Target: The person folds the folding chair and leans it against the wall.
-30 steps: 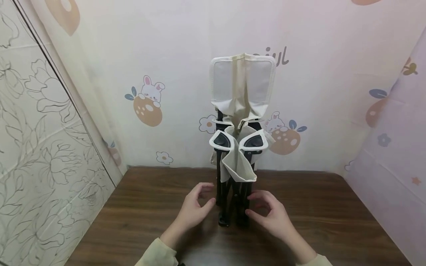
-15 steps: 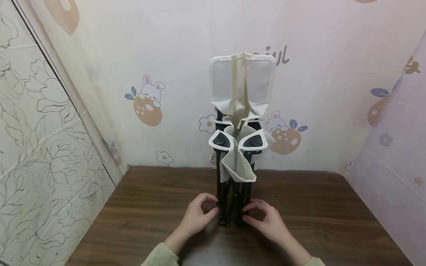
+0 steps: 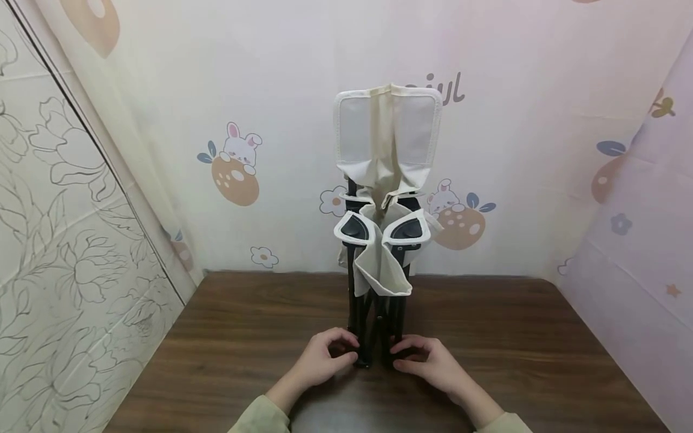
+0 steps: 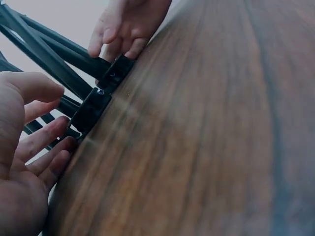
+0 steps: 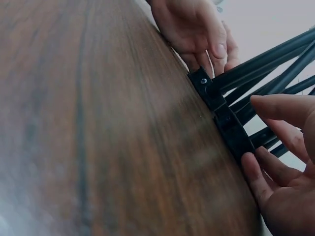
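A small folding chair (image 3: 386, 264) with cream fabric and black legs stands folded upright on the table, mesh panels at its top. Low on its left side, my left hand (image 3: 325, 359) reaches to the front black foot (image 4: 91, 110), loosely bent fingers (image 4: 47, 135) right at it. The left thumb hovers beside the legs with a gap. Opposite, my right hand (image 3: 430, 364) is at the right foot (image 5: 234, 135); its lower fingertips (image 5: 252, 166) meet the foot and its thumb lies near the tubes. Neither hand closes round a leg.
The dark wooden table (image 3: 260, 313) carries the chair near its middle. Behind stands a pale fabric backdrop (image 3: 292, 180) printed with rabbits and fruit. A flower-patterned panel (image 3: 59, 270) bounds the left, and a pinkish sheet (image 3: 639, 258) the right.
Both hands have slid down the legs to the feet and drawn closer to them. The chair has stayed put; the head view has shifted slightly.
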`<move>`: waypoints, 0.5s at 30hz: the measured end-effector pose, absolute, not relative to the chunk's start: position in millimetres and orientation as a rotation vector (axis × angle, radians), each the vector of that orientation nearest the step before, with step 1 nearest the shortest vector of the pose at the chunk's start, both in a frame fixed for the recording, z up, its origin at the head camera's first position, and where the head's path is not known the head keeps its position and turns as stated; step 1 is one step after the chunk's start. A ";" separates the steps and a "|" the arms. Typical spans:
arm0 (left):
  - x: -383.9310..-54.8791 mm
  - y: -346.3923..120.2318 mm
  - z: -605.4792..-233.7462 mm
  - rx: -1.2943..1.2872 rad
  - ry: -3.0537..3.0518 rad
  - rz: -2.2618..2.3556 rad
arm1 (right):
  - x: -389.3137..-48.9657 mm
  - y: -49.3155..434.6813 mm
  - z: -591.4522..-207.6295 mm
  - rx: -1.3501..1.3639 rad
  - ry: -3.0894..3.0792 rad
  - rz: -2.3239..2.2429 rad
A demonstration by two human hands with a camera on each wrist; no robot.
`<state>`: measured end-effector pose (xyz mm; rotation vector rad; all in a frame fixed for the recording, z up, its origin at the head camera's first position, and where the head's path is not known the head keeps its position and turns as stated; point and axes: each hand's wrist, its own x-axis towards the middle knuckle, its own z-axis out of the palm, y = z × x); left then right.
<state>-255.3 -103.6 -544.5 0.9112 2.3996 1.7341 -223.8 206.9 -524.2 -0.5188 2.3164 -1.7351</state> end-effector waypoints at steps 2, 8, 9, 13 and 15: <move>-256.8 -105.4 -546.3 0.948 2.382 1.733 | -225.1 208.6 -526.3 -0.512 2.291 -1.743; -262.2 -110.0 -548.7 0.989 2.303 1.760 | -227.0 213.5 -530.6 -0.538 2.260 -1.783; -262.5 -110.4 -548.8 0.993 2.300 1.757 | -227.0 214.1 -530.9 -0.548 2.257 -1.786; -261.7 -111.6 -549.5 1.013 2.324 1.714 | -226.6 215.0 -531.3 -0.571 2.253 -1.783; -260.8 -111.8 -550.0 1.023 2.353 1.676 | -226.6 215.5 -531.7 -0.577 2.261 -1.771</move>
